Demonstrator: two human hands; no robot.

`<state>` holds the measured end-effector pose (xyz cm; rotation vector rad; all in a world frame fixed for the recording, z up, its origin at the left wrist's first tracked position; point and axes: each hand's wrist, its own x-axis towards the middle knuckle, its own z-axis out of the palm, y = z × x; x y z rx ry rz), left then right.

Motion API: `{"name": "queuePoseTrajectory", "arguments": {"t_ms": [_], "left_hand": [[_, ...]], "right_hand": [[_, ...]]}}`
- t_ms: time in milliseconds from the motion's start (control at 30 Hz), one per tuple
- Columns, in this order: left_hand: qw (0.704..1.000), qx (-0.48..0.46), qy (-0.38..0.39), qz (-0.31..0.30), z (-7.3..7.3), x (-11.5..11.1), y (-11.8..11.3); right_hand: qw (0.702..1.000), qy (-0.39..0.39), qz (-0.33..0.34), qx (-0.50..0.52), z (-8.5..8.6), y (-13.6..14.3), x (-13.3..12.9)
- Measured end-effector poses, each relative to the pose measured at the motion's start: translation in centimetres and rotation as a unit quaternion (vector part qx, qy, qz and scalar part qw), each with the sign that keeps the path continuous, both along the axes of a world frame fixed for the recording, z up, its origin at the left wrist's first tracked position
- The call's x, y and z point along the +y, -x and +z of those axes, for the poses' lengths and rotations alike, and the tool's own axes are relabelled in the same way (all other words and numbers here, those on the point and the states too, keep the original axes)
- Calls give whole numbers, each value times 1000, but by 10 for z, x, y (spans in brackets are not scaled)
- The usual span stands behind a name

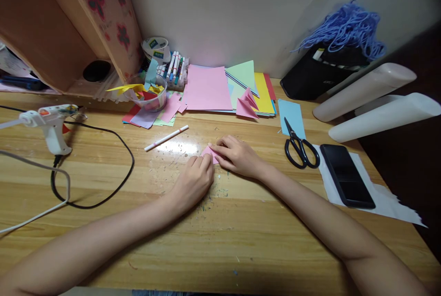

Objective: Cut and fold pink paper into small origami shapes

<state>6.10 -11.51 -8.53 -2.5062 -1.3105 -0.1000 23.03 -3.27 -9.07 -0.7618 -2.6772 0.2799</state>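
Note:
A small piece of pink paper [209, 150] lies on the wooden table, largely covered by my fingers. My left hand [197, 177] is closed, its curled fingers pressing on the paper's near left side. From the right, my right hand [237, 156] reaches in with its thumb and fingertips on the paper's edge. Folds in the paper are hard to make out under the hands. Just beyond and to the left rests a white marker [166, 138]. Farther back, a folded pink paper piece [247, 104] stands on stacked coloured sheets [210, 88].
Black scissors [299, 147] lie partly on blue paper [291, 114], near a phone [346, 174]. A white glue gun [51, 126] with looping cords stands left. Behind are a bowl of paper scraps [148, 96], markers [175, 69] and a cardboard box [103, 25]. White rolls [382, 117] lean right.

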Motion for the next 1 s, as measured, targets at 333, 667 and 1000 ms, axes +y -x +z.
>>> {"name": "queuePoseTrajectory", "arguments": {"t_ms": [333, 667, 1000], "left_hand": [[999, -20, -10, 26, -2, 0, -1], [996, -88, -12, 10, 0, 5, -1], [996, -77, -37, 25, 7, 3, -4]], "right_hand": [[1000, 24, -6, 16, 1, 2, 0], [997, 26, -74, 17, 1, 10, -7], [994, 33, -95, 32, 3, 11, -9]]}}
